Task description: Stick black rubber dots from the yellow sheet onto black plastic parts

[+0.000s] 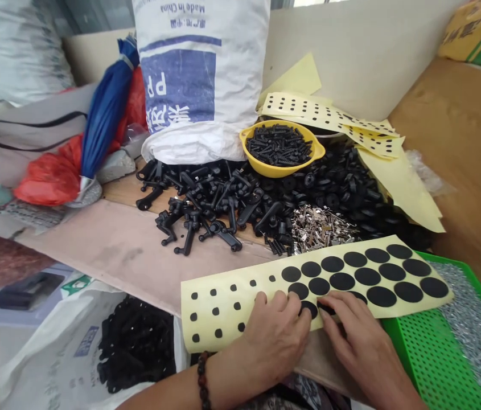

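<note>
A pale yellow backing sheet [223,293] lies across the table's near edge, with small black dots at its left and large round black stickers [367,277] at its right. My left hand [276,327] is curled over the sheet's lower edge, its fingertips beside a round sticker; its thumb is hidden. Close by, my right hand [353,330] has thumb and forefinger closed at the edge of another round black sticker in the bottom row. Fingers partly cover that sticker, so whether it is lifted from the sheet cannot be seen.
Behind the sheet lie black plastic arms [218,199], small metal clips [319,228] and black round parts [342,182]. A yellow bowl [261,165] holds black screw-like pieces. A green basket [428,341] stands right; a white sack [52,364] of black parts is low left.
</note>
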